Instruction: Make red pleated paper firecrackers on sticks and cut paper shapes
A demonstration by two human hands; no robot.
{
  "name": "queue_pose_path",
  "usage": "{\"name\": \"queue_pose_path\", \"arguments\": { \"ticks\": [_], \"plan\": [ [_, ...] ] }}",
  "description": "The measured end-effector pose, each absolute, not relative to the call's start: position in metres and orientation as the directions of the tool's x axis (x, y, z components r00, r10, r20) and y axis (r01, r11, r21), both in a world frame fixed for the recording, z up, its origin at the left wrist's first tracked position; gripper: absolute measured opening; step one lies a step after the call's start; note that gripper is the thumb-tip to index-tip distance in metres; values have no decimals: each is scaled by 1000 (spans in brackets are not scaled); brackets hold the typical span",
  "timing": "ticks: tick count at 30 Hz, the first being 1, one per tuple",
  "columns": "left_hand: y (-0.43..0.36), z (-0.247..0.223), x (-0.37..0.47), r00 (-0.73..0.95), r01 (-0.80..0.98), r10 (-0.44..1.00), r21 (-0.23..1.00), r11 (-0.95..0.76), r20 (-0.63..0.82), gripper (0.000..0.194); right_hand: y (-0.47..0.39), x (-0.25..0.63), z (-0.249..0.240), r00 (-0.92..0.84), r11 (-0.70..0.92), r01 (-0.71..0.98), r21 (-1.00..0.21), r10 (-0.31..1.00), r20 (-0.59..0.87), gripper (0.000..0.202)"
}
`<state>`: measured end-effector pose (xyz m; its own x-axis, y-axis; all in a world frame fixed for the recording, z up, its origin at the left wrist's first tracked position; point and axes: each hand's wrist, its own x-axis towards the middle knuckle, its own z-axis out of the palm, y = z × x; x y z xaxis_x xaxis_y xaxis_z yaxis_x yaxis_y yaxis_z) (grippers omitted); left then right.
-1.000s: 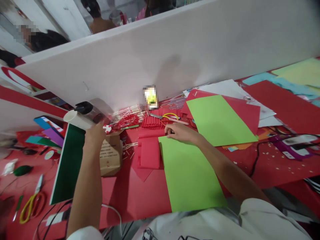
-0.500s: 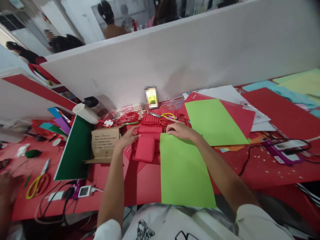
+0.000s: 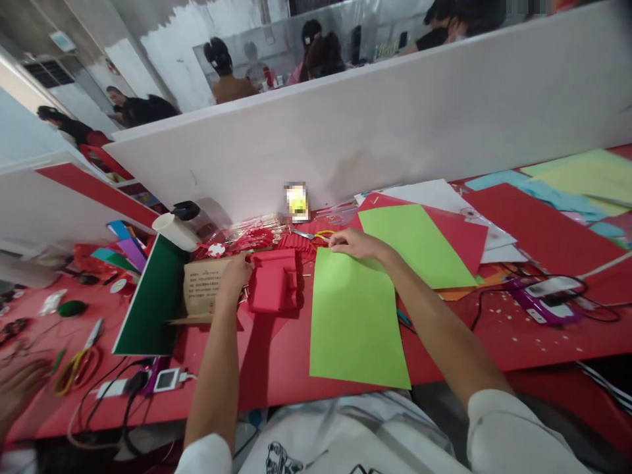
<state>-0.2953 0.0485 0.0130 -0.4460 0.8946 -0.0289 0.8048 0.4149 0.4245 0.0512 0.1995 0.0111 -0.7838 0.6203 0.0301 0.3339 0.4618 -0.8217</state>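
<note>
My left hand is closed at the left edge of the folded red paper, which lies in stacked, creased pieces on the red tabletop. Part of its grip is hidden behind the fingers. A sheet of green paper lies to the right of it, reaching down to the table's front edge. My right hand pinches that sheet at its top edge. Just behind this hand lie yellow-handled scissors, partly covered.
A cardboard box and an upright green board stand at left. Another green sheet tops a paper pile at right. A phone leans on the white partition. Another person's hand rests far left.
My left hand and the folded red paper have shifted left, away from the green sheet. The green sheet has moved slightly, still in my right hand. The view has tilted up a little.
</note>
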Motion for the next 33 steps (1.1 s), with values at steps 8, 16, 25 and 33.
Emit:
{"name": "queue_pose_path", "arguments": {
  "ticks": [8,16,25,33],
  "plan": [
    [-23,57,-263,-337,686,920,722,96,198,32,205,63,35,-774,275,122,-954,628,82,39],
    [-51,18,-218,-112,121,985,986,-118,132,43,202,36,12,-230,100,-107,-989,966,123,60],
    [-43,-13,-146,-468,-237,880,948,-215,83,57,122,9,-19,-153,28,-414,-910,983,100,53],
    [-11,22,-185,-676,-41,715,960,-277,177,72,86,9,-11,-363,-137,-530,-837,928,79,58]
  ]
}}
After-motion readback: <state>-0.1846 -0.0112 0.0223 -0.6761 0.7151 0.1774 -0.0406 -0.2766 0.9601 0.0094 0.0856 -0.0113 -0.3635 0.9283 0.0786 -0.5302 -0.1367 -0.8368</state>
